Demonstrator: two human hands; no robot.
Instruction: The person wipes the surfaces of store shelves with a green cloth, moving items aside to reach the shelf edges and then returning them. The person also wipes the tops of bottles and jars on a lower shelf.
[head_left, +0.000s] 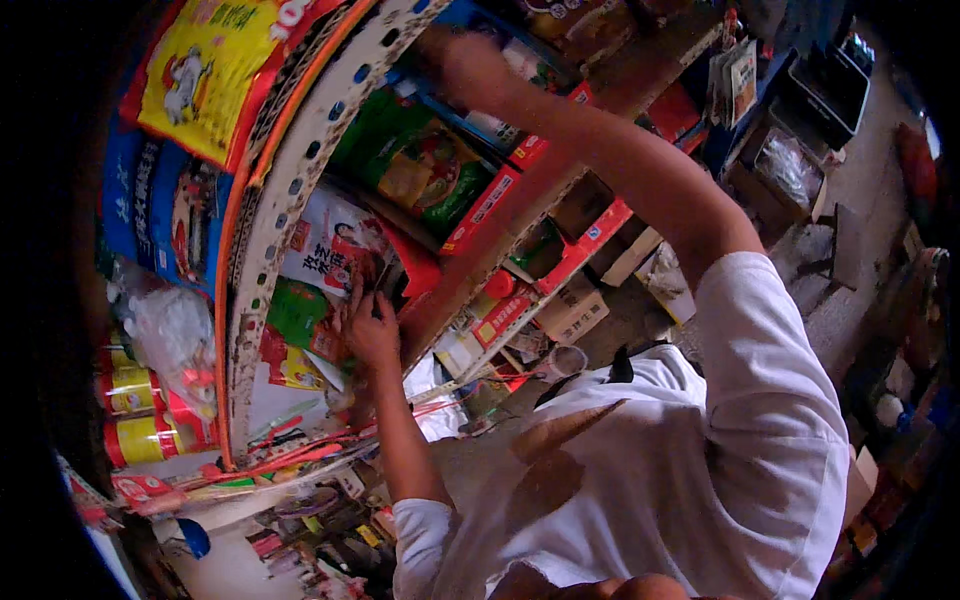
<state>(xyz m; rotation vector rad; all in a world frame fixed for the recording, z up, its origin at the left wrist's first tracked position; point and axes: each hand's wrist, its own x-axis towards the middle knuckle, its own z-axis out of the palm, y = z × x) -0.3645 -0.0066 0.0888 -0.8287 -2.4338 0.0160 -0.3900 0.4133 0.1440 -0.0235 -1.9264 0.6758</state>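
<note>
On a metal shelf, my left hand (373, 330) reaches in among the packets, its fingers against or close to a white printed packet (334, 244). Below that packet lie a green packet (296, 311) and a red-and-yellow packet (294, 364). Whether the left fingers grip anything is unclear. My right hand (469, 67) is stretched to the top of the view, blurred, beside the perforated upright. Its fingertips are lost in shadow, so any hold is not visible. Under it, a green food packet (431, 169) sits in a red-edged display box (484, 210).
The perforated shelf upright (281, 221) parts this bay from another holding a yellow packet (214, 71), blue packets (161, 202), a clear plastic bag (169, 322) and yellow-labelled cans (142, 442). Lower down are a cardboard carton (574, 307) and a stool (844, 244).
</note>
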